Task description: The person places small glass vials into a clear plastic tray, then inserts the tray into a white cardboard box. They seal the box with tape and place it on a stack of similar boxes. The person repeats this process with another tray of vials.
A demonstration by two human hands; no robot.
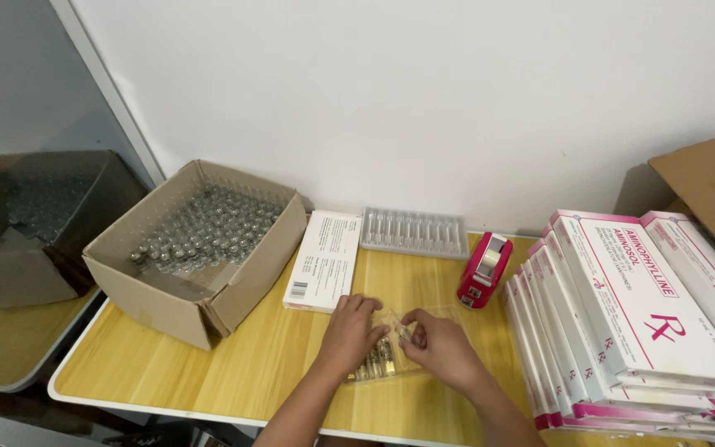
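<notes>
A person's two bare hands meet over a clear plastic ampoule tray (386,352) lying flat near the front edge of a yellow table (233,364), between a cardboard box on the left and a stack of cartons on the right. The tray's long axis runs roughly left to right, slightly skewed, and the small glass ampoules (376,362) in it lie side by side, each pointing from near to far. The left hand (351,331) rests on the tray's left part, fingers curled down onto it and pressing it. The right hand (440,343) sits on the right part, thumb and fingertips pinched at a small glass piece (405,331) above the tray; whether it is truly gripped cannot be told. Farther back lie a flat white carton (324,258) and a second, longer clear tray (414,232) against the wall, with a pink tape dispenser (483,269) just right of them. The open cardboard box (167,285) at left is filled with small glass vials (208,228). White-and-pink cartons (622,323) stand stacked at the right
</notes>
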